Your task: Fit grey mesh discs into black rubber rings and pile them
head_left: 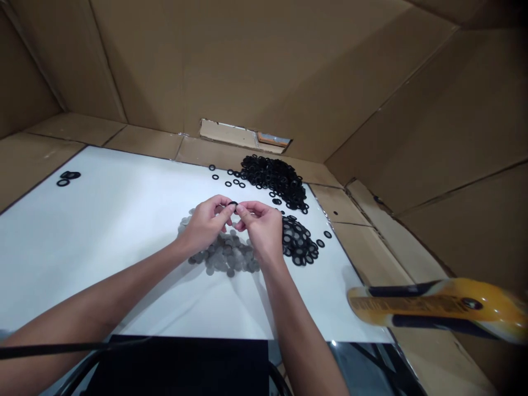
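Note:
My left hand [206, 220] and my right hand [262, 225] meet above the white sheet [103, 231], fingertips pinched together on a small black rubber ring [232, 204]. Under the hands lies a heap of grey mesh discs [229, 256]. Just right of my right hand sits a pile of black rings with mesh inside [300, 242]. Farther back lies a larger heap of plain black rings [274, 176], with loose ones scattered at its left edge.
Cardboard walls close in the back and both sides. A few black rings [68, 177] lie at the sheet's far left. A yellow-and-black object [437, 308], blurred, juts in at the right. A dark surface [185, 363] and cables lie at the near edge.

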Demonstrator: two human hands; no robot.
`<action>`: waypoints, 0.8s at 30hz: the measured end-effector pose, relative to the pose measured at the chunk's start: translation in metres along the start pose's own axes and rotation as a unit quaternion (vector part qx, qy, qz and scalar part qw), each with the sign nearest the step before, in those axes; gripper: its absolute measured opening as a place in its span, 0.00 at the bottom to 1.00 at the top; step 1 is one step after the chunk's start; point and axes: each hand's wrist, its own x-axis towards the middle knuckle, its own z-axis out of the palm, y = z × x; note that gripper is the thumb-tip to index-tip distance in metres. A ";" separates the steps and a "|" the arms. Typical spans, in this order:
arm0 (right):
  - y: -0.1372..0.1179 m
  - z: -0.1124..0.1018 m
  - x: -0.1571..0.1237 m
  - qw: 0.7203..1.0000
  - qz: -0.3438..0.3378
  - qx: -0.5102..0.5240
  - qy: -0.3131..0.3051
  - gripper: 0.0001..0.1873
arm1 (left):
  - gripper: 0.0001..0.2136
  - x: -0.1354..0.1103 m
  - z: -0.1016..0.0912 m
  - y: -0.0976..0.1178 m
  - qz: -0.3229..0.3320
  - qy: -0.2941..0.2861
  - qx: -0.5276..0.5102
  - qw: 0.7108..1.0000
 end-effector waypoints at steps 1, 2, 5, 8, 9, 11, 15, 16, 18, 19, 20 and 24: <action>0.000 -0.001 0.001 1.000 0.001 0.002 0.002 0.11 | 0.12 0.000 0.000 -0.001 -0.001 0.003 0.002 1.000; -0.001 -0.001 0.001 1.000 0.002 0.004 0.001 0.12 | 0.12 0.000 -0.001 -0.001 -0.002 0.005 0.006 1.000; -0.003 -0.004 0.002 1.000 -0.003 0.021 -0.017 0.13 | 0.13 0.002 -0.002 -0.004 -0.001 0.005 0.026 1.000; -0.006 -0.007 0.002 0.998 -0.021 0.021 -0.047 0.13 | 0.11 0.003 -0.004 -0.005 0.030 0.004 0.069 0.997; -0.007 -0.007 0.002 0.998 -0.026 0.013 -0.052 0.12 | 0.10 0.003 -0.004 -0.005 0.042 0.004 0.090 0.995; -0.009 -0.008 0.002 0.998 -0.033 -0.004 -0.054 0.11 | 0.09 0.002 -0.005 -0.004 0.064 0.008 0.136 0.989; -0.007 -0.008 0.003 0.997 -0.049 -0.040 -0.050 0.10 | 0.06 0.001 -0.005 0.001 0.100 0.001 0.195 0.976; -0.006 -0.008 0.004 0.996 -0.052 -0.049 -0.049 0.09 | 0.06 0.001 -0.005 0.002 0.103 -0.003 0.197 0.975; -0.004 -0.008 0.004 0.995 -0.057 -0.065 -0.045 0.09 | 0.07 0.001 -0.005 0.003 0.098 -0.010 0.190 0.977; -0.003 -0.008 0.004 0.995 -0.060 -0.070 -0.043 0.09 | 0.07 0.001 -0.004 0.003 0.092 -0.012 0.183 0.979; -0.003 -0.008 0.004 0.994 -0.063 -0.074 -0.041 0.09 | 0.07 0.001 -0.004 0.004 0.085 -0.015 0.176 0.981; -0.004 -0.009 0.003 0.996 -0.050 -0.060 -0.034 0.10 | 0.07 0.001 -0.004 0.003 0.056 -0.022 0.144 0.988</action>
